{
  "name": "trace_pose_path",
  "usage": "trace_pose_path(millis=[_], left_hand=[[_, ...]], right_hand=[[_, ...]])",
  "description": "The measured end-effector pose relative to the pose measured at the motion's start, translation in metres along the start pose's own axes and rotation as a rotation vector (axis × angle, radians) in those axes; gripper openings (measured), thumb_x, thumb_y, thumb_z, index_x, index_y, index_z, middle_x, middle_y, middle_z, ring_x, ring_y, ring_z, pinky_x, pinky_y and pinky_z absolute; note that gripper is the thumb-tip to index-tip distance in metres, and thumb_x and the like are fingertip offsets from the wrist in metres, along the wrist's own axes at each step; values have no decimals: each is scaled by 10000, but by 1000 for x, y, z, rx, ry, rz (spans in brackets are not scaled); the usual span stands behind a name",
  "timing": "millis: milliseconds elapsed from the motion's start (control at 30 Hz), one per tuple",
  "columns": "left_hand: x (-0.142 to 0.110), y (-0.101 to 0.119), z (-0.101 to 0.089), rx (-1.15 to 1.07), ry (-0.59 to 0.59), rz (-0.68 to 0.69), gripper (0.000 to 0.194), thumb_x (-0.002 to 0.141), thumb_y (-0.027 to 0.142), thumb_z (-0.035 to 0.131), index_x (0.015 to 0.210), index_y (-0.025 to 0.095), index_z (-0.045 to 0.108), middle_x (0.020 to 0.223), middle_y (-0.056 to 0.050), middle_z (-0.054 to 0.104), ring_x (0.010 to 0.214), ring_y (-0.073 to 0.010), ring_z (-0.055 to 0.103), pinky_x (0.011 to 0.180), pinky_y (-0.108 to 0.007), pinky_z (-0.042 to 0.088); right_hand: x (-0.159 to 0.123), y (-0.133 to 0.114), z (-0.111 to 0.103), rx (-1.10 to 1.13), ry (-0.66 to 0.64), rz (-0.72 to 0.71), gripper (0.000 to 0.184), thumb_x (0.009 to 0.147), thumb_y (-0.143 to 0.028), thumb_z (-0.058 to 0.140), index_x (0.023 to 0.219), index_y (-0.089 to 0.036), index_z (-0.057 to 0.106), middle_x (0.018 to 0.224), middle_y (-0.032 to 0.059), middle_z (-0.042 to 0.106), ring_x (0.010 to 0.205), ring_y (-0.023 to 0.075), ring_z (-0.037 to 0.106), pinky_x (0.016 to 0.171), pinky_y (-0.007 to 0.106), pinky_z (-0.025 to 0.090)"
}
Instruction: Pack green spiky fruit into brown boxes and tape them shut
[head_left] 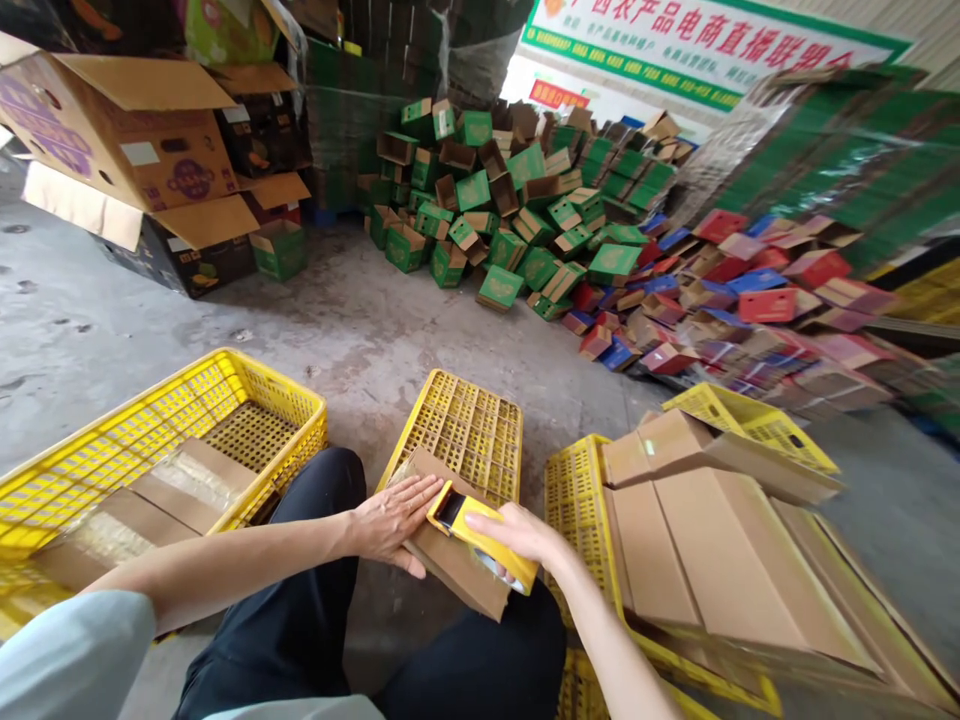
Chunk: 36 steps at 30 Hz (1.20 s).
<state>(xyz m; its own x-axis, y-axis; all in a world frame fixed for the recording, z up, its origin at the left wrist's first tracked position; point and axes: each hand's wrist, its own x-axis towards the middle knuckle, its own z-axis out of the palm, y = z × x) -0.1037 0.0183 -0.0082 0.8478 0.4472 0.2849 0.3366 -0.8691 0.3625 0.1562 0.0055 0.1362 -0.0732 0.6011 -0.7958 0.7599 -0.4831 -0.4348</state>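
Left gap: bare floor (361, 400) between left crate (313, 428) and middle crate (469, 425), but left knee (330, 482) juts in
Right gap: skinny strip before the right crate (576, 510)
Right crate: brown cartons (720, 540) stick out the top
Near side: held carton (465, 575), left hand (394, 515) and tape dispenser (484, 540) in front of middle crate
Up ahead: loads of floor until the green boxes (480, 235)

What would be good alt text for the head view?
A person's left hand rests on a brown cardboard box while the right hand holds a yellow tape dispenser on it. Yellow crates stand on both sides; green, red and blue boxes lie heaped ahead.
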Motion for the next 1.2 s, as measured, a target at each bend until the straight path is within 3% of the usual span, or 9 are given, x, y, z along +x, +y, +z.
trace_pose_path(millis=[200, 433, 667, 833, 967, 1200], left_hand=[[1, -6, -2, -32, -28, -15, 1150, 929, 835, 472, 1708, 88, 74, 1732, -229, 206, 1611, -392, 230, 1318, -477, 198], [0, -6, 3, -35, -20, -2, 1177, 903, 859, 488, 1700, 69, 134, 1725, -250, 203, 1604, -425, 228, 1315, -518, 184], [11, 6, 6, -40, -25, 16, 1204, 887, 849, 535, 1708, 95, 80, 1722, -235, 240, 1602, -416, 242, 1317, -531, 159], [31, 23, 17, -76, -50, 78, 1199, 917, 844, 487, 1704, 90, -12, 1732, -223, 220, 1617, -376, 218, 1322, -500, 173], [35, 23, 18, -84, -78, 52, 1187, 923, 853, 459, 1703, 78, 12, 1734, -221, 216, 1618, -371, 220, 1322, -495, 186], [33, 15, 20, -89, -69, 74, 1121, 934, 848, 451, 1702, 96, 132, 1740, -204, 202, 1621, -360, 214, 1328, -490, 178]], right_hand=[[-14, 13, -5, 20, -13, -41, 500, 967, -623, 591, 774, -169, 668, 599, 88, 717, 520, 217, 705, 539, 313, 616], [-34, 55, -13, 48, 19, 3, 554, 900, -731, 618, 772, -194, 652, 543, 38, 706, 466, 200, 682, 459, 256, 542], [-31, 54, -11, 58, 39, 12, 550, 931, -686, 607, 714, -184, 660, 529, 42, 694, 435, 183, 661, 434, 240, 519], [-31, 53, -9, 61, 57, 39, 530, 954, -642, 598, 710, -177, 669, 533, 48, 697, 440, 184, 667, 444, 239, 535], [-30, 53, -7, 61, 61, 16, 507, 953, -635, 590, 752, -175, 665, 543, 64, 707, 435, 195, 665, 435, 258, 545], [-47, 90, -11, 120, 50, 62, 526, 907, -696, 609, 765, -191, 643, 530, 52, 706, 449, 189, 678, 435, 229, 519]])
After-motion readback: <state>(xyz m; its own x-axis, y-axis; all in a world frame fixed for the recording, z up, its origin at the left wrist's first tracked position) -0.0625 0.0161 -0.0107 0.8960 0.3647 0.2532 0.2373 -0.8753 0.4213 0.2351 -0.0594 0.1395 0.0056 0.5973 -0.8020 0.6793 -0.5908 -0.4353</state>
